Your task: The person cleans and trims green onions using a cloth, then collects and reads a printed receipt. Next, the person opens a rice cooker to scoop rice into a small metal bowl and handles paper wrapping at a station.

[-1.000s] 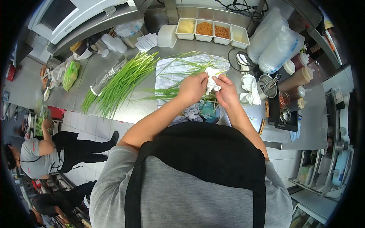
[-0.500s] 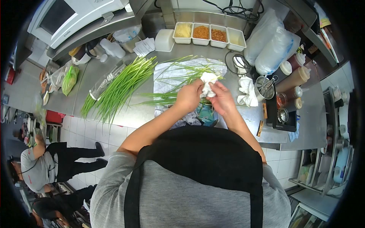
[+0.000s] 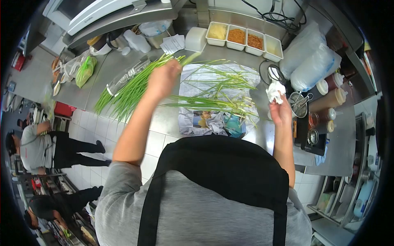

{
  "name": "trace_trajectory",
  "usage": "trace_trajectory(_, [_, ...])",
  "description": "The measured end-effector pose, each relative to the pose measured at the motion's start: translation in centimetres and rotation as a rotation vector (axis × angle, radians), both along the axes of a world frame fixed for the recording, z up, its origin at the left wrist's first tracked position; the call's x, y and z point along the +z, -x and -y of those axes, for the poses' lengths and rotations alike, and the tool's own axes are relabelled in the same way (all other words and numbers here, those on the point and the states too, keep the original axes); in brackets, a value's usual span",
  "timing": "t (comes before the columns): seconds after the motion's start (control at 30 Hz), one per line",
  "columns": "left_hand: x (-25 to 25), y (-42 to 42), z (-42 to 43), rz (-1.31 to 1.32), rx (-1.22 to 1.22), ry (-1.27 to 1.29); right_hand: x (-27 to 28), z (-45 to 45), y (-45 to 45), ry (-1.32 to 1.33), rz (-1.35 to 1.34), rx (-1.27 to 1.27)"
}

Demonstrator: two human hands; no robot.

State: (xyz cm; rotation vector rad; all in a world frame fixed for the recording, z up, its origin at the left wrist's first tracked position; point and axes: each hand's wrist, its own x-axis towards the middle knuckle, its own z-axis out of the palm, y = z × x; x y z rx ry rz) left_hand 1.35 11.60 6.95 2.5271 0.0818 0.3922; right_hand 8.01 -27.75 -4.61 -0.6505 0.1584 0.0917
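Note:
My left hand (image 3: 165, 78) is over the root end of a large bundle of long green chives (image 3: 131, 88), at the left of the counter. It is blurred, but its fingers look closed round some chives, whose pale ends (image 3: 191, 58) stick out past it. At the right, my right hand (image 3: 281, 111) pinches a crumpled white paper towel (image 3: 275, 92) beside the metal pot. Between the hands, more chives (image 3: 221, 100) lie spread over printed paper (image 3: 191, 76), roots to the right. A plastic-wrapped roll (image 3: 129, 74) lies against the large bundle.
White tubs of toppings (image 3: 237, 36) line the back. Clear plastic bags (image 3: 314, 61), sauce bottles (image 3: 333, 98), a metal pot with scissors (image 3: 298, 102) and a black tray (image 3: 310, 137) stand at the right. A green bag (image 3: 85, 71) lies far left. Two people (image 3: 39, 147) work at the left.
My hands have parted from over the paper. The left went to the large chive bundle; the right carried the paper towel rightward. The camera view has shifted, so the counter appears further right.

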Motion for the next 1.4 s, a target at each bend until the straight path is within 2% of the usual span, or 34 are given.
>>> trace_trajectory(0.03, [0.8,-0.5,-1.9,-0.002,0.064,-0.046,-0.1,0.2,0.3,-0.012,-0.004,0.002])
trace_trajectory(0.13, [1.4,-1.0,-4.2,0.019,-0.012,0.022,1.4,-2.1,1.6,0.107,-0.086,-0.008])
trace_trajectory(0.2, [0.5,-0.9,-2.0,0.037,-0.133,0.048,1.5,-4.4,1.9,0.156,-0.090,0.021])
trace_trajectory(0.3, [0.3,0.3,3.9,-0.113,-0.223,0.040,2.7,-8.0,2.4,0.171,-0.081,0.101])
trace_trajectory(0.37, [-0.2,0.7,6.3,-0.130,-0.262,0.016,4.6,-9.4,3.0,0.190,0.001,0.208])
trace_trajectory(0.47, [-1.0,0.8,8.2,-0.094,-0.318,-0.012,4.4,-10.1,3.1,0.228,0.159,0.379])
trace_trajectory(0.6, [-1.6,1.2,8.7,-0.076,-0.336,-0.018,5.1,-10.8,3.8,0.367,0.082,0.277])
trace_trajectory(0.8, [-2.2,1.6,8.2,-0.110,-0.310,-0.004,3.3,-9.7,2.5,0.257,0.073,0.130])
trace_trajectory(0.9, [-2.0,1.8,8.0,-0.132,-0.303,-0.035,4.7,-8.6,2.7,0.513,0.067,0.119])
trace_trajectory(0.93, [-1.9,1.8,8.0,-0.145,-0.301,-0.054,4.8,-8.9,2.7,0.609,0.203,0.058])
trace_trajectory(1.03, [-2.0,2.1,8.5,-0.057,-0.296,-0.198,7.9,-9.5,4.7,1.366,0.766,-0.125])
trace_trajectory(1.13, [-1.6,2.5,7.8,-0.021,-0.387,-0.314,6.6,-9.6,4.6,1.485,0.938,0.013])
trace_trajectory(1.17, [-1.3,2.3,6.6,-0.019,-0.327,-0.374,6.1,-9.3,4.3,1.529,0.983,0.053])
trace_trajectory(1.2, [-0.8,1.8,4.6,-0.015,-0.266,-0.433,5.9,-8.6,4.2,1.577,0.916,0.059])
trace_trajectory(1.3, [1.0,0.1,-1.7,-0.021,-0.037,-0.608,4.6,-6.6,3.7,1.410,0.634,0.098])
trace_trajectory(1.37, [1.3,-1.5,-5.3,-0.115,0.119,-0.625,3.7,-5.6,3.5,1.113,0.439,0.180])
trace_trajectory(1.4, [0.7,-2.4,-7.1,-0.040,0.107,-0.689,3.3,-5.3,3.5,0.964,0.340,0.215])
